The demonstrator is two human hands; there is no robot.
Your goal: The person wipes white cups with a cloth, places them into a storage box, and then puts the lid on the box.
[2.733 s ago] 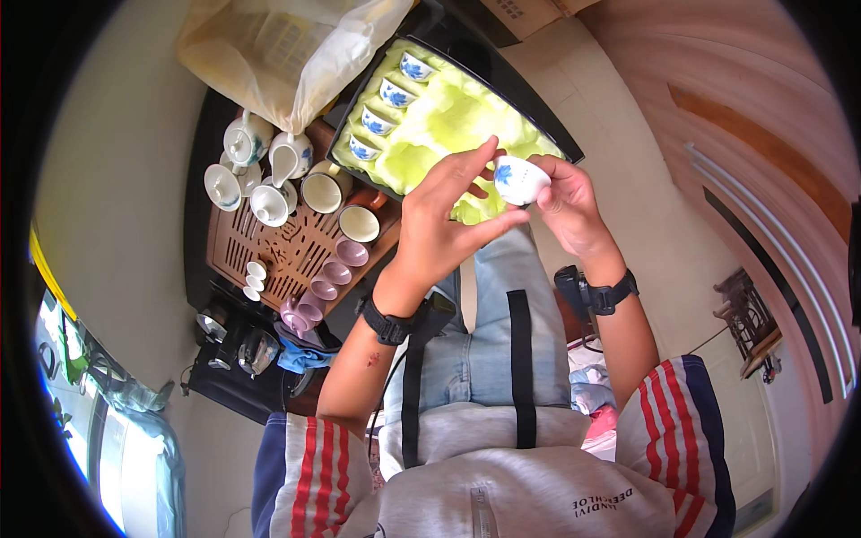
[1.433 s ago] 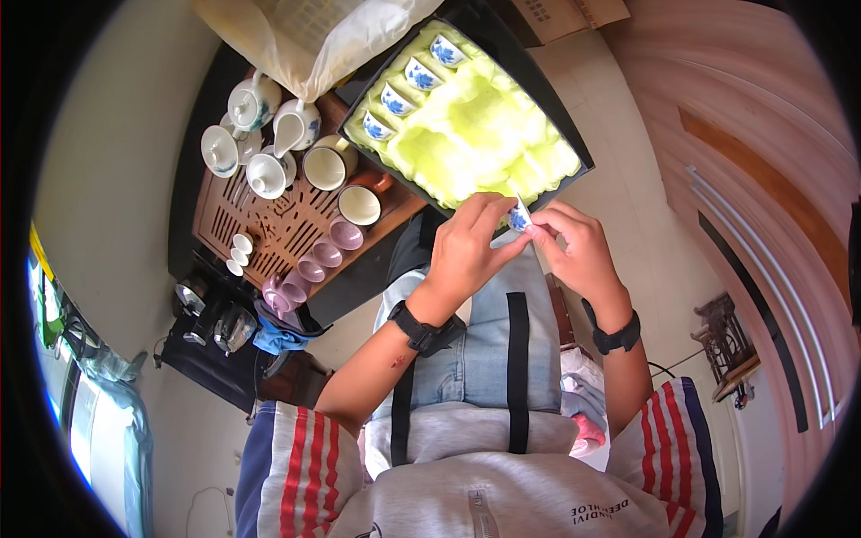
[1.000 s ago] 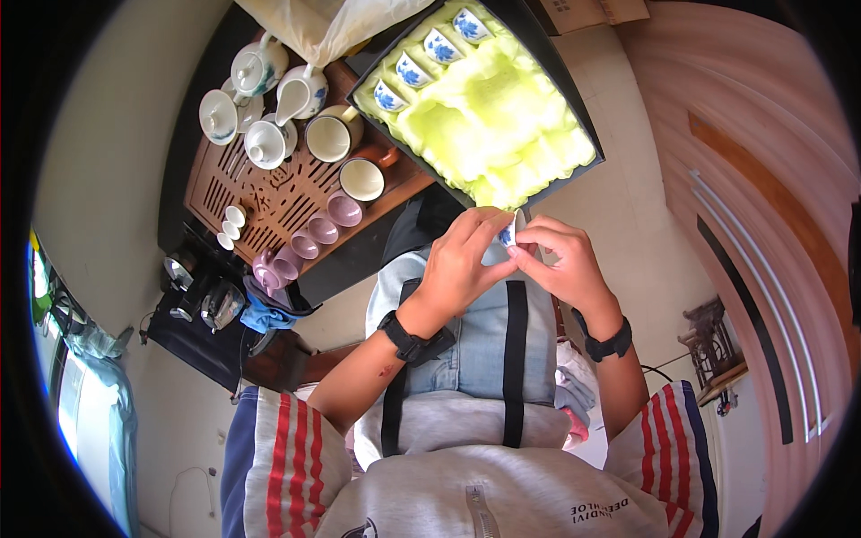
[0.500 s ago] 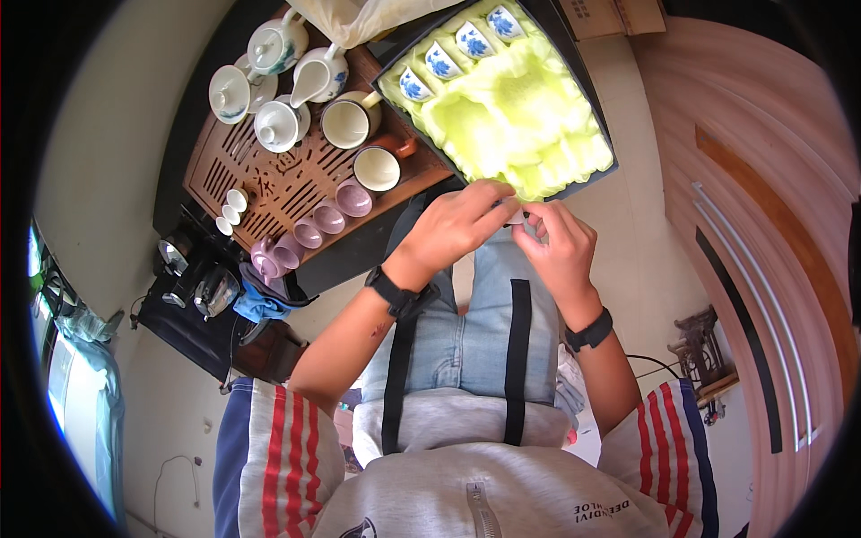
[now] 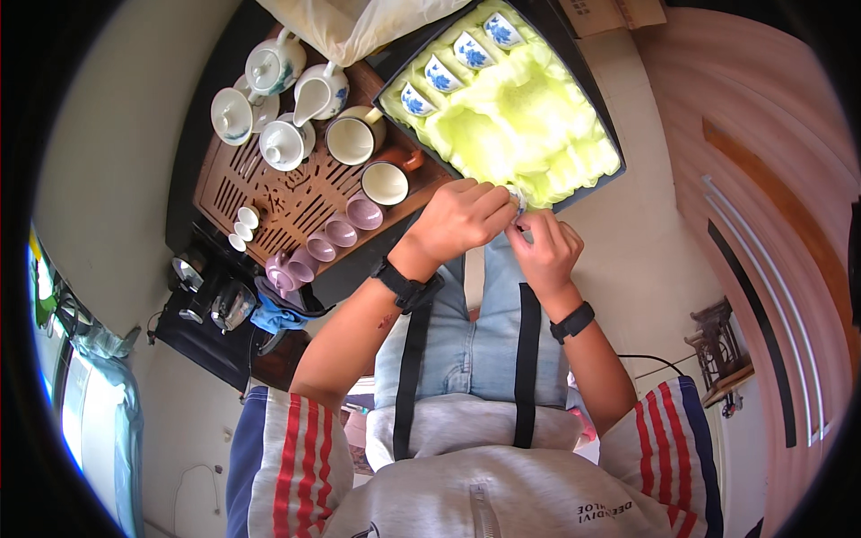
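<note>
Just past the near corner of the gift box, over my jeans, my left hand (image 5: 459, 221) and my right hand (image 5: 547, 251) meet with closed fingers. Between their fingertips sits a small white cup (image 5: 517, 199) with blue marks, mostly covered by the fingers. Beyond them lies the open dark box (image 5: 587, 188), lined with shiny yellow-green cloth (image 5: 547, 117). Along its upper left side, several white teacups (image 5: 443, 73) with blue flowers rest in the lining. Hollows in the cloth lie beside them.
Left of the box, a slatted wooden tea tray (image 5: 235, 170) bears white teapots, a pitcher (image 5: 321, 93), two mugs (image 5: 350, 141) and several mauve cups (image 5: 341, 230). A pale bag (image 5: 359, 27) lies behind. Kettles (image 5: 231, 305) stand at the left; a pinkish curtain (image 5: 762, 99) hangs right.
The view has shifted slightly, so the tray and box sit a little lower and to the right. Both hands stay together, fingers moved a little, and blue marks now show on the cup between them.
</note>
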